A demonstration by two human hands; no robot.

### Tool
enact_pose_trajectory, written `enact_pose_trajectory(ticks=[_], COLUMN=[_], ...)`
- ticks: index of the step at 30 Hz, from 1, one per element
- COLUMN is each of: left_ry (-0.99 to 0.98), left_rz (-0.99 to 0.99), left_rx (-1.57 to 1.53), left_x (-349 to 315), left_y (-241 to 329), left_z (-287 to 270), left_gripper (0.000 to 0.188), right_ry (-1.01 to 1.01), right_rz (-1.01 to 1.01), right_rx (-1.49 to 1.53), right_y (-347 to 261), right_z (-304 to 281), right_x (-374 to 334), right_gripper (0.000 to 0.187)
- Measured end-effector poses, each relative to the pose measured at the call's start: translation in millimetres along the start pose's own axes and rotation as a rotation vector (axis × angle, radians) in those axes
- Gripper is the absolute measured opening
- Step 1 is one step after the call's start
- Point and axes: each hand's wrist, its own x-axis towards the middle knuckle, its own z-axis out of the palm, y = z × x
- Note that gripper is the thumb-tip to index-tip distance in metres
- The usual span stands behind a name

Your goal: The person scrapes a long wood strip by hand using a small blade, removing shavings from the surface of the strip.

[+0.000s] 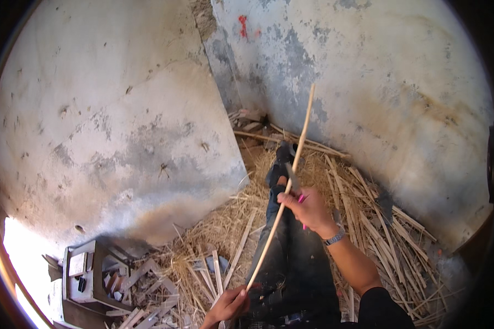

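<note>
A long, slim, pale wooden stick (273, 233) slants up and away from me across my legs. Its near end is gripped by the closed fingers of my left hand (228, 307). Farther up, my right hand (311, 210) is closed round the pink handle of a knife (294, 179), whose grey blade lies along the right side of the stick. The right thumb presses on the stick. Most of the knife's handle is hidden by my fingers.
My dark-trousered legs (307, 263) stretch out ahead. Shavings (203, 241) cover the floor around them. Many split wooden strips (384, 241) lie at right. An overturned-looking wooden stool or box (96, 274) stands at lower left among offcuts. Worn walls (357, 98) meet beyond my feet.
</note>
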Motion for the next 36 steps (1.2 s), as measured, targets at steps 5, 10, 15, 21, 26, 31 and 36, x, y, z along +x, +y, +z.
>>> enact_pose_trajectory(ticks=[5,10,15,21,26,31,36], left_ry=[0.012,0.141,0.163,0.159,0.165,0.021,0.04], left_rz=[0.101,0.12,0.09,0.029,0.006,0.087,0.018], left_rx=[0.048,-0.302,-0.618,-0.665,-0.732,-0.79,-0.914], left_x=[15.4,35.4,33.0,33.4,34.2,41.9,40.4], left_y=[30.2,23.2,30.8,19.7,23.7,13.0,16.3], left_z=[22.7,28.5,30.3,28.8,25.3,24.6,25.4], left_gripper=[0.056,0.053,0.053,0.048,0.04,0.037,0.034], right_ry=[-0.274,-0.391,-0.432,-0.202,-0.079,-0.189,-0.152], right_rz=[-0.08,-0.024,0.108,0.239,0.241,0.137,-0.355], right_rx=[-0.03,-0.071,0.142,0.426,0.455,0.358,-0.658], right_y=[2.7,4.9,10.8,11.7,7.7,29.3,20.4], right_z=[47.5,54.9,45.1,39.5,23.8,12.7,44.7], right_x=[-45.8,-60.7,-49.3,-47.8,-40.9,-33.5,-53.2], right_gripper=[0.035,0.04,0.033,0.031,0.038,0.046,0.044])
